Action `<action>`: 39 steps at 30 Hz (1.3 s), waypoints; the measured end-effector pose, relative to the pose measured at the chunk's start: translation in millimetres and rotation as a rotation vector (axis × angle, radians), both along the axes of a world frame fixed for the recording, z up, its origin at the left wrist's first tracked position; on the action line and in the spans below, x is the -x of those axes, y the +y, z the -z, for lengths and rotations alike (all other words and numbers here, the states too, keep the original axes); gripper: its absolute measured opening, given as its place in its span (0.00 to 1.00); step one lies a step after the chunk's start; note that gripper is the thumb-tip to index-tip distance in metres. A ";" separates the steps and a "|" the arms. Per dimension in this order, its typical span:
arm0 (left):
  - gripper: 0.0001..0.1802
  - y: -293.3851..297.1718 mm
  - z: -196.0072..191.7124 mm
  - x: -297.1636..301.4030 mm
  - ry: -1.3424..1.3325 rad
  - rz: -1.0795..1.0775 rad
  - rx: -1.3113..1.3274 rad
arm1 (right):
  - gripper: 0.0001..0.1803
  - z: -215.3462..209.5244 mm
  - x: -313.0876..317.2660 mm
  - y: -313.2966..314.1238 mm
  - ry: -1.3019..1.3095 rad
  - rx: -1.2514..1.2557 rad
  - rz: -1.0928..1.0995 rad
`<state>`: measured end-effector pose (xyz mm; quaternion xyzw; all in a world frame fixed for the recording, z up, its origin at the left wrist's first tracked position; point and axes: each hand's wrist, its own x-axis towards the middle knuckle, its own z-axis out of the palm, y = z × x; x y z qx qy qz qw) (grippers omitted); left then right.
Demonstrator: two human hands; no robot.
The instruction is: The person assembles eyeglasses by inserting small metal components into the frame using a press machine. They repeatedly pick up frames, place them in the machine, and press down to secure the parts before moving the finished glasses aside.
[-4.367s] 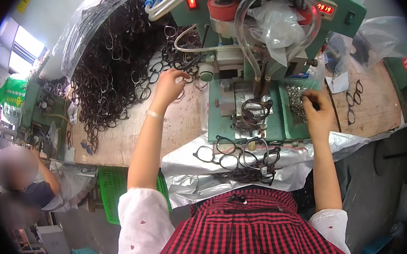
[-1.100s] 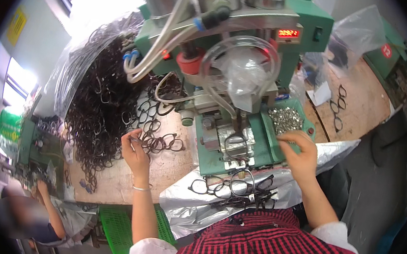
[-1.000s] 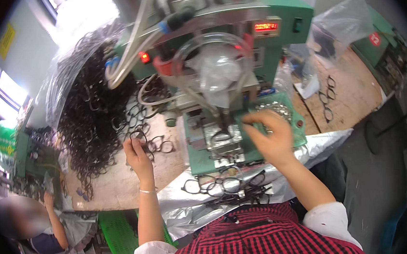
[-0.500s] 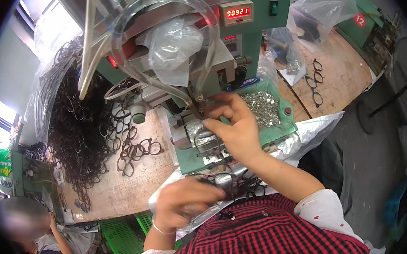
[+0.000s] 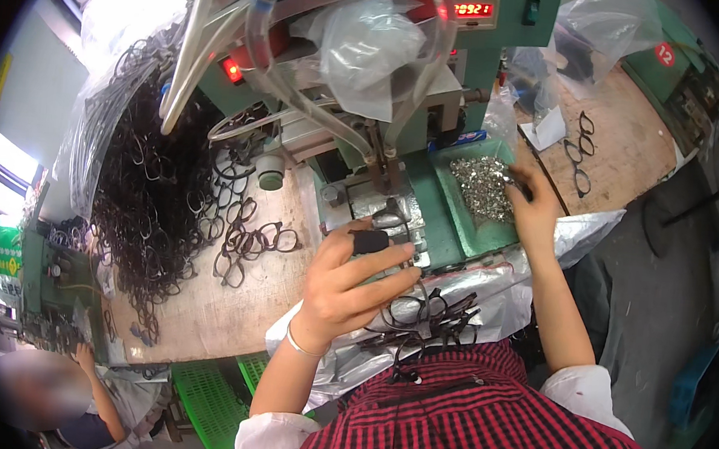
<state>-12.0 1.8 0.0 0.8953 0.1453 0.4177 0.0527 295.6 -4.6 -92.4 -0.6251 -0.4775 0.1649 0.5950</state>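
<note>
While the glasses frame (image 5: 409, 227) is lying at one o'clock from your nearer left hand (image 5: 340, 286), your right hand (image 5: 537, 213) is resting curled beside metal bits (image 5: 478, 186), both grips unclear.

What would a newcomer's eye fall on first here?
Likely the big dark heap of eyeglass frames on the left of the bench. Next comes the green machine at the top centre, with its glowing red display. Then the left hand over the metal fixture, and the right hand at the green tray of shiny small parts.
</note>
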 end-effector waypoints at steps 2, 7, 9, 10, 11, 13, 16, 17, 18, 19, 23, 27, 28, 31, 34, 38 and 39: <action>0.13 2.4 5.7 7.0 0.000 0.026 0.007 | 0.17 -2.8 -0.6 -23.2 -0.187 0.095 0.011; 0.16 3.9 15.7 7.7 -0.092 0.072 -0.009 | 0.17 -12.5 13.4 -52.7 -0.883 0.266 0.177; 0.18 0.1 22.3 7.7 -0.090 0.061 0.011 | 0.14 -7.6 26.4 -38.4 -0.870 0.264 0.205; 0.19 -7.7 27.3 4.7 -0.110 -0.001 0.049 | 0.13 -2.9 27.5 -31.2 -0.839 0.240 0.186; 0.20 -20.9 32.9 4.0 -0.132 -0.059 0.088 | 0.12 5.2 29.6 -22.9 -0.810 0.219 0.170; 0.22 -48.8 29.9 14.1 -0.123 -0.170 0.168 | 0.09 8.7 29.4 -14.6 -0.765 0.155 0.146; 0.22 -59.1 51.3 70.1 -0.156 -0.541 0.037 | 0.05 8.1 34.1 -14.0 -0.733 0.031 0.116; 0.21 -53.7 47.0 85.4 -0.163 -0.693 0.101 | 0.05 9.1 33.7 -13.6 -0.725 0.015 0.103; 0.20 -46.1 43.4 100.1 -0.162 -0.831 0.174 | 0.04 8.1 32.1 -13.8 -0.720 -0.002 0.097; 0.19 -29.1 31.0 107.4 -0.159 -0.953 0.250 | 0.04 3.3 31.7 -12.5 -0.720 -0.026 0.094; 0.18 35.0 96.5 151.0 0.328 -1.065 0.214 | 0.06 5.3 33.4 8.7 -0.481 -0.044 0.030; 0.12 92.7 162.3 236.4 -0.403 -0.985 0.361 | 0.08 1.4 51.2 24.7 -0.259 -0.078 -0.015; 0.12 94.5 125.1 233.9 -0.568 -0.947 0.373 | 0.08 -2.0 47.8 18.8 -0.267 -0.067 -0.024; 0.12 93.3 45.9 225.9 -1.060 -0.813 0.679 | 0.09 -9.6 35.3 9.8 -0.171 -0.007 -0.050; 0.10 106.8 106.9 278.9 -0.921 -0.996 0.639 | 0.08 -0.2 27.5 13.9 0.066 0.177 -0.106; 0.09 77.9 139.2 233.2 -1.136 -0.959 0.875 | 0.10 13.5 7.4 -22.2 0.142 0.114 0.013; 0.09 66.6 131.4 214.3 -1.249 -0.920 0.875 | 0.10 11.0 4.7 -32.3 0.146 0.125 0.026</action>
